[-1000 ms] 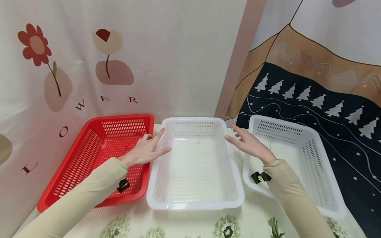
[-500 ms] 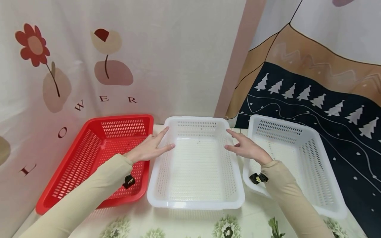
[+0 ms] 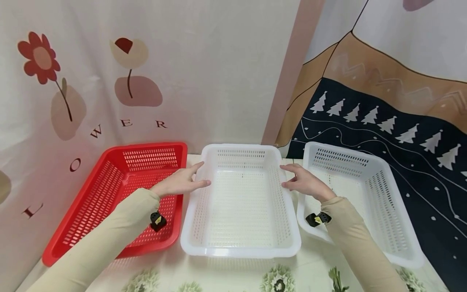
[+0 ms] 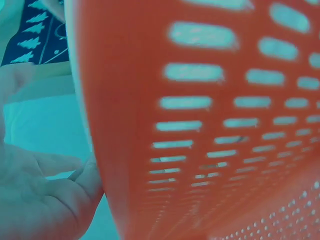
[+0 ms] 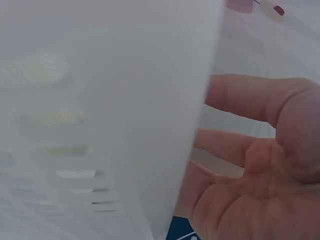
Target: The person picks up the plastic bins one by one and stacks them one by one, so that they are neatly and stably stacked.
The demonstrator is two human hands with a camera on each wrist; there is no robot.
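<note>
A white plastic basket (image 3: 240,252) with slotted walls stands in the middle of the head view. At its left rim is my left hand (image 3: 178,181), thumb and forefinger spread apart and pointing right. My right hand (image 3: 307,183) is at the opposite rim, thumb and forefinger apart with the tips right at the edge. In the left wrist view the wall of the red basket (image 4: 125,110) covers most of the picture, and my left hand's lower fingers are bent beside it. The right wrist view has a white basket wall (image 5: 135,100) hiding some fingertips of my right hand (image 5: 260,170).
The red slotted basket (image 3: 98,198) stands left, under my left forearm. Another white basket (image 3: 388,207) is on the right, partly behind my right sleeve. A flower-patterned cloth (image 3: 237,273) covers the table. Printed curtains (image 3: 219,81) hang close behind the baskets.
My left hand moved right over the middle basket's rim, then slightly back left. My right hand moved a little left, then back right to the rim. The baskets stay nearly in place.
</note>
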